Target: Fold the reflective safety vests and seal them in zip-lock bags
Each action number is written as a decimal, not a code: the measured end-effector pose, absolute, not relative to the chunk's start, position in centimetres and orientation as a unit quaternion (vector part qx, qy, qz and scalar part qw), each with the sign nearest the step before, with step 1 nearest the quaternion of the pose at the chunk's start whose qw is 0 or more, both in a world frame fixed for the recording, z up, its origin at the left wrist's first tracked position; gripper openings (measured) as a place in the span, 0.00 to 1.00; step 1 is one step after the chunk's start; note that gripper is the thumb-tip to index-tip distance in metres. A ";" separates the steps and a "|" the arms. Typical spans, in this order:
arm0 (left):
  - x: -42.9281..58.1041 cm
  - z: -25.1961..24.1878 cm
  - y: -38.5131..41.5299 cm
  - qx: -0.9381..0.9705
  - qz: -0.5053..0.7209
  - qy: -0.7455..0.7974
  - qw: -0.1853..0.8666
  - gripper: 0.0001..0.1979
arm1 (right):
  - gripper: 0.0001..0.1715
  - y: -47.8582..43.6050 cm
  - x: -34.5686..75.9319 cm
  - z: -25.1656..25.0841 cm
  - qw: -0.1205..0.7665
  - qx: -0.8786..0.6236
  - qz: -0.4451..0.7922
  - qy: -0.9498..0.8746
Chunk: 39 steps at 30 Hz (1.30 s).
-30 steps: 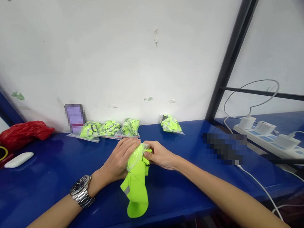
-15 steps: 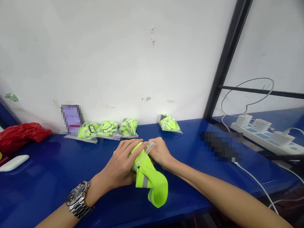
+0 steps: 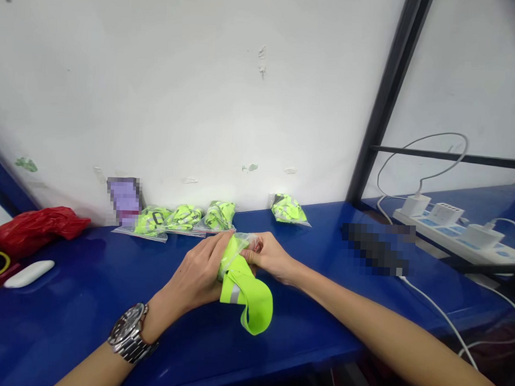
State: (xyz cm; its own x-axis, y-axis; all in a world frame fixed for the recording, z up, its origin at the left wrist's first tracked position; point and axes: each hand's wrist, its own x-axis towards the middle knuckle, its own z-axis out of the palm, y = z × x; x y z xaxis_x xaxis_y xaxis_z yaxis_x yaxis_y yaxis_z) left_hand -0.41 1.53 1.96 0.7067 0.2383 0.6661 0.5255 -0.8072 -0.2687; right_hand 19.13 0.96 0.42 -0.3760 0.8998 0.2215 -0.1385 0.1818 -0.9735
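Neon band (image 3: 254,300) — partly hidden by left hand (image 3: 197,269), purple panel (image 3: 125,198) and dark object (image 3: 376,250) — pixelated

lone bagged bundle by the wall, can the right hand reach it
Likely yes: nothing seems to stand between the right hand and the lone bagged bundle, but that hand is busy at the clear bag.

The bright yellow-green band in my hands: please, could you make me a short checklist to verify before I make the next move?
1. Left hand grips the clear bag: ok.
2. Right hand has hold of the plastic at the bag's mouth: ok.
3. Band wholly inside the bag: not ok, a loop hangs out.
4. Bag's seal undamaged: cannot tell, fingers cover part.
5. Lone filled bag by the wall, apart from both hands: ok.
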 end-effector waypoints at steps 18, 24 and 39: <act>-1.7 1.2 4.2 -0.839 -0.385 -0.302 0.238 0.33 | 0.22 0.3 20.0 1.4 0.488 -0.423 0.311 -0.697; -2.1 0.8 4.6 -0.829 -0.363 -0.329 0.271 0.33 | 0.42 -1.2 19.2 1.7 0.385 -0.341 0.131 -0.847; 0.6 0.3 2.3 -0.851 -0.382 -0.242 0.267 0.32 | 0.12 1.5 19.9 -1.3 0.409 -0.302 -0.112 -0.853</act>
State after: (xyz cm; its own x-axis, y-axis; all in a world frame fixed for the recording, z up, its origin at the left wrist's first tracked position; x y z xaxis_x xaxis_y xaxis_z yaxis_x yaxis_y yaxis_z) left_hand 0.63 2.31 0.31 0.5906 0.2080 0.7797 0.6156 -0.7409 -0.2687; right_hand 19.89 1.49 -1.33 -0.4820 0.4239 0.7668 0.6081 0.7919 -0.0555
